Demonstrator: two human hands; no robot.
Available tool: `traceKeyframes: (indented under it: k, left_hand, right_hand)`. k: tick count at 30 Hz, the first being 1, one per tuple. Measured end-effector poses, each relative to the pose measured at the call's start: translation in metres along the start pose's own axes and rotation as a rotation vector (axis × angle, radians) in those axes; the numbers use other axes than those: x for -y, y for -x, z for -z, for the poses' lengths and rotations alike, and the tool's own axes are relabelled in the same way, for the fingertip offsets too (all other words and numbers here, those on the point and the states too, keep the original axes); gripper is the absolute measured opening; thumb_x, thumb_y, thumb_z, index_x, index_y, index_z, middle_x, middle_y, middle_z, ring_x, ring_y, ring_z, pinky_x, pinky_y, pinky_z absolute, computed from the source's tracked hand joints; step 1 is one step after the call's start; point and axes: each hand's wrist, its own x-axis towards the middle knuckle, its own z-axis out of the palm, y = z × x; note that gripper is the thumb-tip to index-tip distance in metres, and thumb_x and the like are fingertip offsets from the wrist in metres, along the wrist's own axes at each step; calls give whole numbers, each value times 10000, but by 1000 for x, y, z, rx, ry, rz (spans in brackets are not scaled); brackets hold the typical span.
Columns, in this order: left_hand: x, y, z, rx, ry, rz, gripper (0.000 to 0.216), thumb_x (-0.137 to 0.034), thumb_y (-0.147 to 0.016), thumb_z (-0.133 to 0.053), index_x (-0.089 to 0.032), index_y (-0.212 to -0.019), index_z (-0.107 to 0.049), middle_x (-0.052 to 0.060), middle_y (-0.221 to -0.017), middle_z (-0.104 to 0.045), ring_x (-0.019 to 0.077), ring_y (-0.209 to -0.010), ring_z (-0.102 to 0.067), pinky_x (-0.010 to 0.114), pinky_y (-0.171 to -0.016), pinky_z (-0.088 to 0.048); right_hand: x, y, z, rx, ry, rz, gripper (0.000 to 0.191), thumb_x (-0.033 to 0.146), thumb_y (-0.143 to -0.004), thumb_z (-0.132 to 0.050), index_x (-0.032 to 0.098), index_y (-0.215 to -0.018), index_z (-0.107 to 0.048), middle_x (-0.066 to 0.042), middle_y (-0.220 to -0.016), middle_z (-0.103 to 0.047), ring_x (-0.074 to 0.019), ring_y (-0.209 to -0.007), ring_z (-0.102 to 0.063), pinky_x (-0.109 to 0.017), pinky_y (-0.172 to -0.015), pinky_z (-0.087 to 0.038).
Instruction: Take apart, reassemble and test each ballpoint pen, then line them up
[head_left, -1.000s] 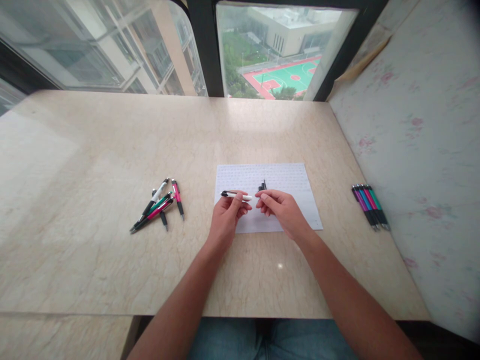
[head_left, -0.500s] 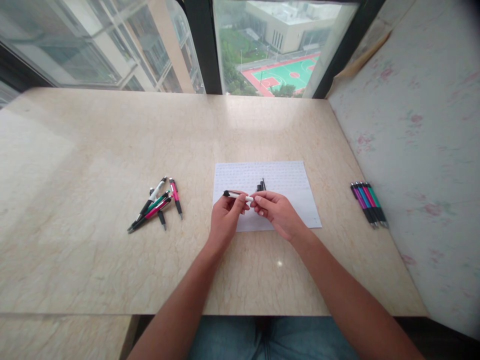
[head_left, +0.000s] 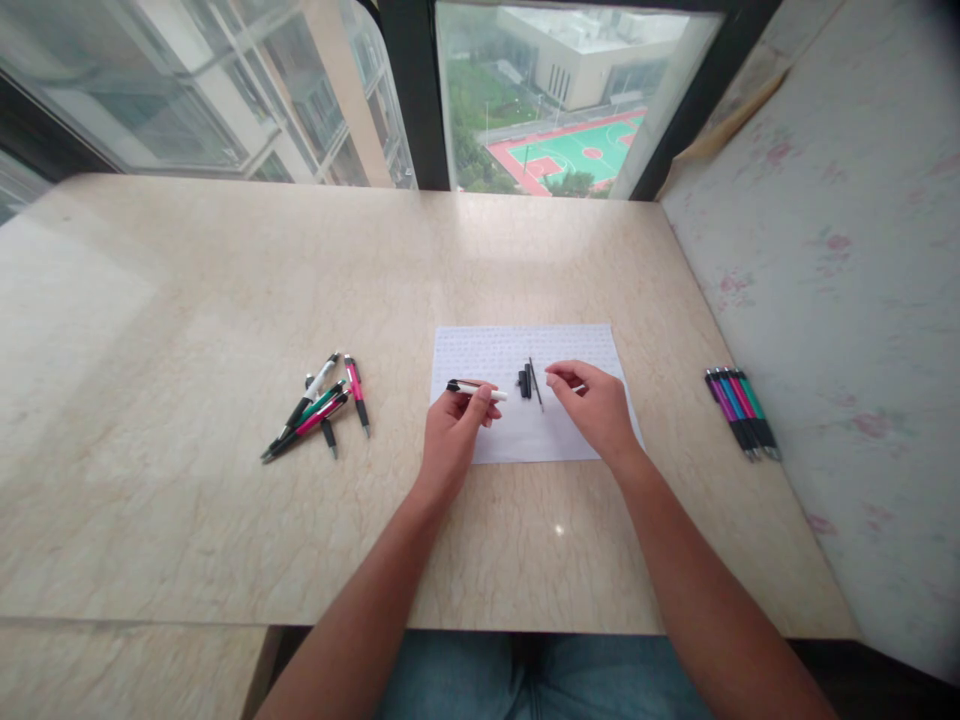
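My left hand (head_left: pixel 452 425) is closed round a white pen barrel (head_left: pixel 501 396) with a black clip end, held level over the left part of the sheet of paper (head_left: pixel 495 448). The barrel's white end points right, towards my right hand (head_left: pixel 592 402). That hand hovers over the paper's right side, thumb and forefinger pinched; whatever is between them is too small to make out. Between the hands, a thin dark pen refill (head_left: pixel 535 384) lies on the paper beside a black grip sleeve (head_left: pixel 527 381) and a small black piece (head_left: pixel 520 384).
A loose pile of pens (head_left: pixel 307 415) lies to the left, with a pink pen (head_left: pixel 357 395) at its right side. Several pens (head_left: pixel 739 412) lie side by side near the papered wall (head_left: pixel 847 350) on the right. Windows border the stone-patterned tabletop (head_left: pixel 187 540) at the back.
My right hand has moved right, away from the barrel's white end, uncovering the refill and black parts on the paper. My left hand keeps the barrel in nearly the same place.
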Motion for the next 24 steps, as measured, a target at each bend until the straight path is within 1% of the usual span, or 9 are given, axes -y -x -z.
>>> traceKeyframes:
  k: [3, 6, 10, 14, 16, 18, 20, 21, 24]
  left_hand:
    - [1, 0, 0, 2, 18, 8, 309, -445, -808, -726, -146, -887, -722, 54, -716, -691, 129, -639, -591, 258, -631, -445]
    - [1, -1, 0, 1, 10, 12, 318, -446, -813, -719, -140, -899, -720, 58, -729, -694, 131, -646, -596, 259, -633, -447]
    - [3, -2, 1, 6, 18, 11, 318, -445, -814, -718, -139, -897, -718, 57, -731, -690, 130, -645, -594, 258, -629, -448]
    - [4, -3, 1, 14, 19, 15, 319, -450, -819, -712, -144, -906, -718, 56, -730, -688, 129, -653, -597, 254, -629, -452]
    - [3, -3, 1, 18, 7, 16, 317, -453, -824, -706, -148, -911, -719, 57, -735, -691, 131, -654, -601, 255, -628, -454]
    - [1, -2, 0, 11, -17, 3, 311, -453, -827, -702, -152, -905, -720, 55, -731, -692, 133, -644, -599, 258, -622, -454]
    - [-2, 1, -1, -1, -58, -28, 298, -449, -830, -699, -157, -886, -720, 48, -709, -684, 136, -627, -594, 261, -610, -452]
    - [-3, 2, -2, -5, -81, -51, 285, -442, -829, -702, -161, -873, -718, 43, -698, -680, 139, -623, -593, 262, -606, -451]
    - [-6, 7, -2, 13, -168, -141, 231, -404, -827, -711, -173, -844, -710, 39, -711, -679, 153, -650, -620, 266, -621, -460]
  right_hand:
    - [-9, -2, 3, -6, 238, 114, 156, 255, -855, -585, 207, -880, -731, -60, -855, -738, -169, -662, -608, -340, -705, -485]
    - [-13, 0, -3, 10, 342, 154, 161, 224, -858, -570, 206, -886, -728, -57, -836, -728, -176, -675, -610, -340, -718, -480]
    - [-14, 1, -8, 31, 369, 181, 160, 224, -861, -573, 210, -907, -726, -61, -859, -726, -185, -699, -619, -340, -726, -478]
    - [-10, 0, -4, 10, 307, 150, 171, 237, -867, -571, 194, -926, -725, -66, -864, -727, -178, -674, -603, -348, -732, -477]
    - [-6, 0, -4, -16, 222, 111, 169, 259, -871, -570, 191, -888, -723, -66, -851, -727, -170, -660, -597, -343, -719, -477]
    - [0, 3, -7, 2, 58, 30, 171, 295, -871, -580, 190, -865, -715, -58, -809, -720, -161, -646, -596, -325, -680, -477]
    - [8, 9, -14, 93, -186, -92, 190, 339, -870, -590, 188, -888, -704, -43, -769, -709, -148, -616, -589, -298, -616, -469]
    - [12, 12, -18, 165, -320, -154, 214, 365, -875, -587, 186, -913, -698, -41, -771, -708, -139, -595, -580, -285, -575, -458]
    - [21, 22, -31, 346, -614, -245, 237, 400, -867, -614, 187, -935, -693, -32, -765, -700, -125, -605, -577, -263, -553, -451]
